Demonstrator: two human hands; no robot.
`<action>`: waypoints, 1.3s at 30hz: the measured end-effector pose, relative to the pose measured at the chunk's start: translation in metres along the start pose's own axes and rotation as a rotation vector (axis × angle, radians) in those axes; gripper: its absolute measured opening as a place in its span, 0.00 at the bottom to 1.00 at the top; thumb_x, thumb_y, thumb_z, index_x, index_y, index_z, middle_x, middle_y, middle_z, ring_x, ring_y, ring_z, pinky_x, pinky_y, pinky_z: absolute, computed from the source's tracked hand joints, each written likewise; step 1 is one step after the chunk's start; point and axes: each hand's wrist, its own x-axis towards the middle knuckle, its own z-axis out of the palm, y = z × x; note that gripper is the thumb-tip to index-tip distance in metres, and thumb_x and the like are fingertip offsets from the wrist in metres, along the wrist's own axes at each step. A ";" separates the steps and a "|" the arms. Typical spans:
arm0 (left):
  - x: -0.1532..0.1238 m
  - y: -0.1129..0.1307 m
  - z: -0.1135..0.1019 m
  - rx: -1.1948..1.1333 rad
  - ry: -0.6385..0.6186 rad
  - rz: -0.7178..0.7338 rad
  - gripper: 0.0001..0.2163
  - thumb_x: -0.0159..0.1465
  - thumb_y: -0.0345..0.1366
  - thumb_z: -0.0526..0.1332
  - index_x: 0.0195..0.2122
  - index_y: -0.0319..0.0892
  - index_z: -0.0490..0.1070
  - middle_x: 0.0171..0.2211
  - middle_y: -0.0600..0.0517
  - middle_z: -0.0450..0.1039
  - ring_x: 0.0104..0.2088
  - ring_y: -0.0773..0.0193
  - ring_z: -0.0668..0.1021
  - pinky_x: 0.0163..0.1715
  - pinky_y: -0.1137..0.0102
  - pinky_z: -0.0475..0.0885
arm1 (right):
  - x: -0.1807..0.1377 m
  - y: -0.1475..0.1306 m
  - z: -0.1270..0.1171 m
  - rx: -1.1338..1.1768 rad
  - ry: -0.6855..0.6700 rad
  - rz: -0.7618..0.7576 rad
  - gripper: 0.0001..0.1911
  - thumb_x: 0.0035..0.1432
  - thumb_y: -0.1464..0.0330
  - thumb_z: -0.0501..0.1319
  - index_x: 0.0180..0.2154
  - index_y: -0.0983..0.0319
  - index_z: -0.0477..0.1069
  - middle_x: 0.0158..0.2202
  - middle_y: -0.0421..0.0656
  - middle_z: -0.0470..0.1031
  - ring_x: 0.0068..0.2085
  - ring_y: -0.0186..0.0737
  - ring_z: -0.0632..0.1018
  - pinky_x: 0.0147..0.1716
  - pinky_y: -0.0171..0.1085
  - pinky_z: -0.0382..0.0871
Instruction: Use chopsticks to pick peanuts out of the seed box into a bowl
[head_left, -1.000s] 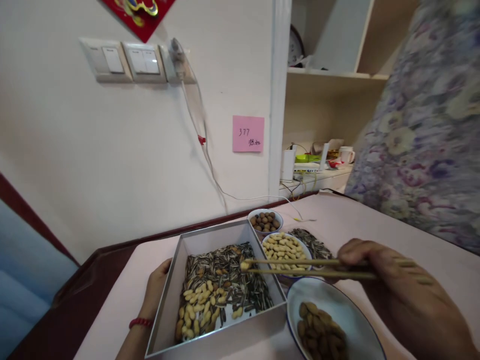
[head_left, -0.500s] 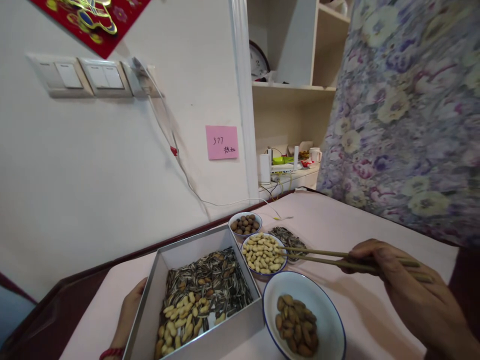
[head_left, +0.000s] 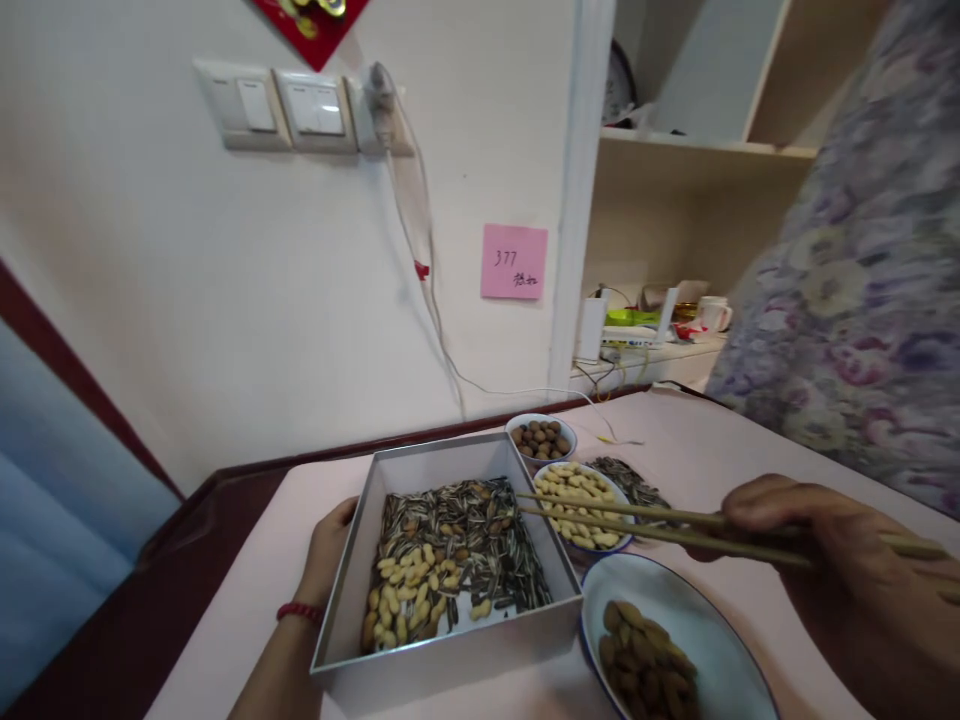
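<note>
My right hand [head_left: 832, 560] is closed around a pair of wooden chopsticks [head_left: 675, 525]. Their tips reach left across the bowl of peanuts [head_left: 577, 490] to the right wall of the grey box [head_left: 450, 640]. No nut shows between the tips. Against the box's left side, my left hand [head_left: 330, 540] grips the outer wall, its fingertips partly hidden by it. Inside lie striped sunflower seeds [head_left: 510, 550], unshelled peanuts [head_left: 409, 590] in the near left part, and a few brown almond-like nuts. Similar brown nuts [head_left: 641, 665] fill part of a larger white bowl [head_left: 720, 640] at the near right.
Behind the peanut bowl is a small bowl of round brown nuts [head_left: 541, 438]. A pile of sunflower seeds [head_left: 630, 482] lies to its right on the pale table cover [head_left: 675, 430]. A white cable [head_left: 517, 388] trails along the wall onto the table. Floral fabric [head_left: 840, 330] hangs at right.
The chopstick tips have moved left from over the peanut bowl to the box's right wall. The view has turned left, so everything appears shifted right; more of my left forearm shows.
</note>
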 end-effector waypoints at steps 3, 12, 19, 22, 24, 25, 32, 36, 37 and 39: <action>-0.003 0.004 0.003 -0.112 0.007 -0.017 0.11 0.44 0.39 0.67 0.28 0.40 0.76 0.22 0.51 0.78 0.27 0.55 0.78 0.25 0.70 0.72 | 0.006 -0.003 0.029 -0.133 -0.172 -0.048 0.16 0.64 0.55 0.54 0.35 0.54 0.77 0.39 0.43 0.76 0.45 0.41 0.76 0.41 0.33 0.76; -0.009 0.008 0.010 -0.252 0.027 -0.119 0.15 0.43 0.40 0.69 0.30 0.36 0.77 0.22 0.51 0.78 0.27 0.55 0.79 0.24 0.70 0.72 | 0.012 -0.002 0.106 -0.274 -0.672 -0.009 0.19 0.67 0.55 0.50 0.32 0.57 0.73 0.31 0.39 0.73 0.34 0.34 0.73 0.34 0.33 0.67; -0.008 0.003 0.010 -0.288 0.025 -0.121 0.15 0.45 0.40 0.68 0.32 0.36 0.76 0.21 0.53 0.77 0.24 0.59 0.78 0.24 0.71 0.72 | 0.009 0.008 0.120 -0.311 -0.713 -0.004 0.22 0.67 0.53 0.49 0.29 0.59 0.69 0.30 0.39 0.72 0.34 0.36 0.72 0.33 0.36 0.62; -0.008 0.004 0.009 -0.276 0.029 -0.112 0.16 0.44 0.41 0.69 0.31 0.36 0.76 0.21 0.53 0.77 0.24 0.59 0.78 0.23 0.71 0.71 | 0.009 0.008 0.115 -0.298 -0.672 -0.023 0.20 0.67 0.55 0.50 0.29 0.58 0.71 0.28 0.39 0.72 0.32 0.35 0.72 0.33 0.35 0.63; -0.008 0.006 0.009 -0.250 0.029 -0.095 0.15 0.43 0.40 0.69 0.30 0.37 0.76 0.21 0.53 0.77 0.23 0.60 0.77 0.23 0.71 0.70 | 0.009 0.006 0.107 -0.275 -0.626 -0.029 0.20 0.67 0.55 0.51 0.30 0.57 0.72 0.29 0.38 0.73 0.32 0.34 0.73 0.33 0.34 0.65; -0.007 0.006 0.008 -0.238 0.028 -0.089 0.15 0.42 0.40 0.69 0.29 0.37 0.76 0.21 0.53 0.77 0.23 0.60 0.77 0.23 0.71 0.70 | 0.009 0.005 0.101 -0.264 -0.591 -0.028 0.19 0.67 0.56 0.51 0.30 0.57 0.73 0.29 0.38 0.73 0.33 0.34 0.73 0.33 0.33 0.65; -0.003 0.002 0.004 -0.180 0.000 -0.078 0.14 0.41 0.39 0.67 0.29 0.40 0.74 0.23 0.53 0.78 0.26 0.57 0.78 0.26 0.70 0.72 | 0.010 0.001 0.061 -0.274 -0.390 -0.012 0.18 0.66 0.55 0.52 0.33 0.56 0.75 0.34 0.39 0.76 0.36 0.35 0.76 0.36 0.31 0.70; -0.004 0.003 0.004 -0.152 -0.004 -0.064 0.12 0.42 0.37 0.65 0.29 0.40 0.73 0.23 0.52 0.78 0.26 0.58 0.77 0.25 0.71 0.70 | 0.009 -0.002 0.061 -0.231 -0.490 0.024 0.19 0.67 0.55 0.51 0.34 0.56 0.75 0.32 0.39 0.75 0.35 0.34 0.77 0.36 0.32 0.69; -0.004 0.003 0.004 -0.139 -0.004 -0.066 0.11 0.42 0.37 0.65 0.29 0.41 0.73 0.23 0.52 0.77 0.25 0.58 0.77 0.24 0.71 0.69 | 0.009 -0.003 0.065 -0.225 -0.525 0.030 0.19 0.67 0.55 0.50 0.33 0.57 0.74 0.31 0.39 0.75 0.35 0.34 0.76 0.36 0.33 0.69; -0.004 0.003 0.004 -0.110 0.001 -0.061 0.11 0.43 0.37 0.63 0.28 0.41 0.73 0.22 0.53 0.76 0.25 0.59 0.76 0.23 0.71 0.68 | 0.008 -0.004 0.074 -0.226 -0.583 0.039 0.20 0.67 0.54 0.50 0.32 0.58 0.73 0.31 0.39 0.73 0.34 0.35 0.75 0.35 0.34 0.67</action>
